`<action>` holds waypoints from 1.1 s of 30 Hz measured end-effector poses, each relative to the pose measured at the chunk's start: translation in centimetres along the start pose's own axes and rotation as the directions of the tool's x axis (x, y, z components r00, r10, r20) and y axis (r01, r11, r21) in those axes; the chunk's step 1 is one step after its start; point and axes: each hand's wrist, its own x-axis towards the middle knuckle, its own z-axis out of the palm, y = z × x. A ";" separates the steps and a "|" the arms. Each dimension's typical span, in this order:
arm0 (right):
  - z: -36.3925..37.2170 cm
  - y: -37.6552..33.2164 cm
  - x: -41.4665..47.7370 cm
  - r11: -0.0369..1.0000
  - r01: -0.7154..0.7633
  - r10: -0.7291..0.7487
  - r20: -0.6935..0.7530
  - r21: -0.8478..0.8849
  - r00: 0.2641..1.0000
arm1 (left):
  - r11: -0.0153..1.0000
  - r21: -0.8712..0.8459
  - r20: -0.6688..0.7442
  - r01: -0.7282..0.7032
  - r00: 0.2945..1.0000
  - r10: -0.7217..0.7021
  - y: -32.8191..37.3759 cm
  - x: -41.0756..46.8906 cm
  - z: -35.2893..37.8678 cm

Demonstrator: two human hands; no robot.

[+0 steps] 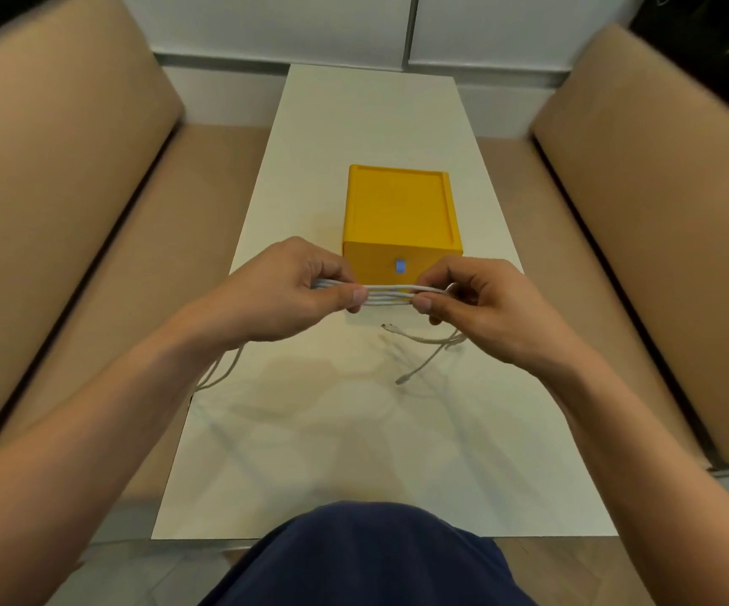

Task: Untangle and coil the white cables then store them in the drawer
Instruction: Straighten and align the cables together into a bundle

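Note:
Several strands of white cable (pixel 389 295) run taut and level between my two hands, just in front of the yellow drawer box (pixel 399 212). My left hand (pixel 297 290) pinches the bundle's left end between thumb and fingers. My right hand (pixel 480 299) pinches the right end. Loose cable ends (pixel 423 347) with connectors hang below my right hand over the table. Another loop of cable (pixel 218 373) trails under my left wrist. The box's drawer front, with a small blue handle (pixel 400 267), is closed.
The white table (pixel 354 430) runs narrow and long between two tan benches, one on the left (pixel 69 238) and one on the right (pixel 659 238). A white wall stands beyond the table's far end. My dark blue lap (pixel 367 557) is at the near edge.

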 end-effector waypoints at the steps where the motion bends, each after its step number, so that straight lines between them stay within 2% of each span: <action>1: -0.1 0.0 -0.1 0.999 -0.005 0.006 0.006 -0.032 1.000 | 1.000 0.024 0.016 -0.009 1.000 0.009 0.0 0.0 0.1; 6: -0.3 -0.3 -0.1 0.998 -0.060 0.057 0.066 0.036 0.996 | 0.990 0.125 0.067 -0.068 0.996 0.060 0.1 -0.2 0.2; 10: 0.1 -0.4 -0.2 0.997 -0.076 0.078 0.099 -0.016 0.992 | 0.998 0.034 -0.055 -0.056 0.997 0.058 -0.1 0.0 0.0; 12: -0.1 -0.4 -0.5 0.997 -0.076 0.074 0.127 0.009 0.989 | 0.998 0.046 -0.098 -0.031 0.995 0.035 -0.2 0.3 0.1; 14: -0.5 -0.5 -0.7 0.998 -0.046 0.042 0.105 0.036 0.994 | 0.996 0.085 -0.109 -0.021 0.994 0.031 -0.2 0.7 0.4; 17: -0.4 0.0 -0.5 0.999 0.003 -0.003 -0.005 -0.047 1.000 | 0.992 0.122 -0.084 -0.004 0.996 0.015 0.0 1.0 0.7; 18: -0.1 0.3 -0.3 0.997 0.001 -0.004 -0.037 -0.082 0.999 | 0.995 0.104 -0.065 -0.003 0.998 0.010 0.2 0.9 0.6; 20: 0.7 0.8 0.1 0.991 -0.022 0.016 -0.046 -0.130 0.999 | 0.996 -0.084 -0.008 -0.024 1.000 0.023 0.6 0.6 0.5; 22: 1.4 0.9 0.1 0.988 -0.041 0.046 0.032 -0.149 0.998 | 0.954 -0.295 0.015 -0.043 0.999 0.049 0.8 0.2 0.3; 25: 1.6 0.3 -0.5 0.989 -0.027 0.049 0.148 -0.147 0.988 | 0.919 -0.392 -0.013 -0.053 0.999 0.052 0.6 -0.1 -0.1; 30: -0.8 -0.9 -1.0 0.996 -0.011 -0.006 0.190 0.090 0.982 | 0.978 -0.203 -0.041 -0.036 0.999 0.028 -0.5 0.1 -0.5; 33: -1.9 -1.4 -0.5 0.996 0.053 -0.065 0.163 0.072 0.985 | 0.981 -0.192 0.000 -0.043 0.999 0.044 -0.1 0.0 -0.3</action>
